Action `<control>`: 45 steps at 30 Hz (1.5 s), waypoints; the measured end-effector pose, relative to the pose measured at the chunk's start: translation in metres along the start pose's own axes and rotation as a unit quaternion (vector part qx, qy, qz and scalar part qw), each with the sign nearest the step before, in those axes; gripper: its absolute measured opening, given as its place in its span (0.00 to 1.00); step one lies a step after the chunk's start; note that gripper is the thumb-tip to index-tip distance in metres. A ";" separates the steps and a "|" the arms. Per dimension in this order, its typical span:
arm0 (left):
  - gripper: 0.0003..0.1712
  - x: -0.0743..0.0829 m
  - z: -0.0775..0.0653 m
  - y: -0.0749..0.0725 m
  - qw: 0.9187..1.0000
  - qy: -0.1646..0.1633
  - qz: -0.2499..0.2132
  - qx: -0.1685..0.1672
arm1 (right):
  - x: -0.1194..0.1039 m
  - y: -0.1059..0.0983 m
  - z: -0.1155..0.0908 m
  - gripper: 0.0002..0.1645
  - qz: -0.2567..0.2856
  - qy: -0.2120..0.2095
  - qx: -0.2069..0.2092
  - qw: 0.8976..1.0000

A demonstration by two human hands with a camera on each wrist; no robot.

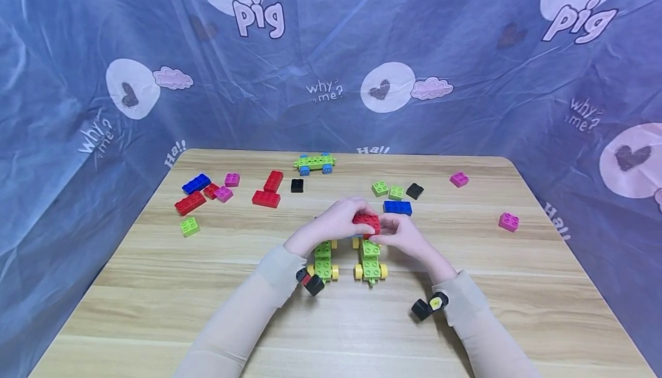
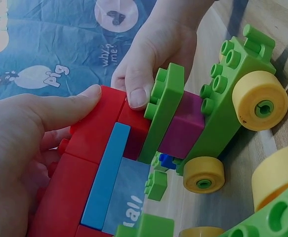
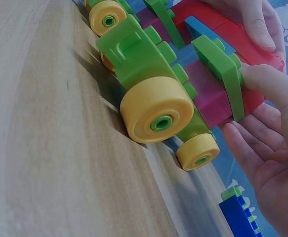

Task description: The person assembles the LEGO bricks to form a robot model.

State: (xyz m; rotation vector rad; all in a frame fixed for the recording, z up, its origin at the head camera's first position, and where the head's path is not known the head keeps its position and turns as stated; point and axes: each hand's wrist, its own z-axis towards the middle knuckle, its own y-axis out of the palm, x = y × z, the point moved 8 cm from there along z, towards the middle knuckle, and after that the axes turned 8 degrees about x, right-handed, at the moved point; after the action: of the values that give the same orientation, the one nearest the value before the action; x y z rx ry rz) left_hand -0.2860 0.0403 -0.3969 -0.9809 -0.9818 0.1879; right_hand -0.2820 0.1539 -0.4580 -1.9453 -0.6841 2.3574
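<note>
Two green wheeled bases, the left [image 1: 323, 263] and the right [image 1: 370, 267], stand side by side with yellow wheels. Over them, a purple brick [image 2: 184, 124], green block [image 2: 167, 106], small red brick [image 2: 134, 131] and blue plate [image 2: 105, 175] stack up under a row of long red bricks [image 2: 97, 123]. My left hand [image 1: 338, 218] holds the top red bricks, thumb on the near side, fingers curled behind. From the right, my right hand [image 1: 405, 235] pinches the small red brick by the right-hand stack, its thumb beside the green block and its fingers lower down.
A blue brick [image 1: 397, 208], green bricks [image 1: 380, 188] and a black brick [image 1: 415, 191] lie behind my right hand. Pink bricks [image 1: 509, 222] are farther right. Red bricks [image 1: 266, 199] and several others lie left. A green base with blue wheels [image 1: 315, 163] stands at the back edge.
</note>
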 end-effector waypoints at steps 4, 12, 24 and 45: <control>0.20 -0.001 0.001 0.000 1.000 0.000 -0.003 0.004 | 0.000 0.000 0.000 0.19 0.002 -0.003 0.000 1.000; 0.19 0.000 0.001 -0.002 1.000 -0.010 -0.014 0.005 | 0.000 0.000 0.000 0.19 -0.003 -0.001 -0.001 1.000; 0.19 0.001 0.003 -0.003 1.000 -0.016 -0.026 -0.001 | 0.003 -0.001 0.000 0.20 -0.008 0.009 -0.002 1.000; 0.22 0.005 0.003 -0.002 0.999 0.010 0.027 -0.024 | -0.002 0.000 -0.001 0.19 -0.011 0.009 0.000 1.000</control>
State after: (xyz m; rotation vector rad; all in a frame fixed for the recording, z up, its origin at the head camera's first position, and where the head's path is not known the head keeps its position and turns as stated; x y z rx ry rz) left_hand -0.2862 0.0439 -0.3917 -1.0515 -0.9465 0.1996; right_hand -0.2804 0.1536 -0.4562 -1.9450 -0.7002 2.3239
